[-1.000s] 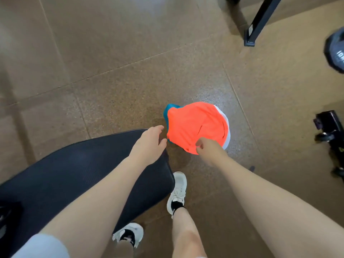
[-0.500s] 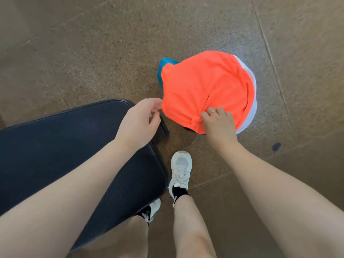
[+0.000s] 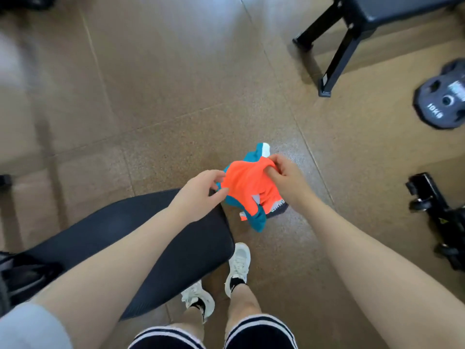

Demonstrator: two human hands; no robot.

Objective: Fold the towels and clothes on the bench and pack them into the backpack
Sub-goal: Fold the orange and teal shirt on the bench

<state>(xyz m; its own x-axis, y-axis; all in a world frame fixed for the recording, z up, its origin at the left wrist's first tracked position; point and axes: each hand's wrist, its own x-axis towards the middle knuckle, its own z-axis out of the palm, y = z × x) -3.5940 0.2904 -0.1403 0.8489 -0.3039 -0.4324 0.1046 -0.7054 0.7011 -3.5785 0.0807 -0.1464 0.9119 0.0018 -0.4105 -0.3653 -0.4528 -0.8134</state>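
Lifted off the brown speckled floor (image 3: 176,122) since the earlier frame, the bunched orange-and-teal garment (image 3: 247,191) now hangs in the air between both hands. Below and left of the fingers lies the black padded bench surface (image 3: 141,238). The left hand (image 3: 198,195) pinches the garment's left edge between thumb and curled fingers (image 3: 219,176). The right hand (image 3: 286,180) grips the upper right of the cloth, fingers bunched into the orange fabric. Far right of the fingers, a black weight plate (image 3: 442,102) lies on the floor, well apart.
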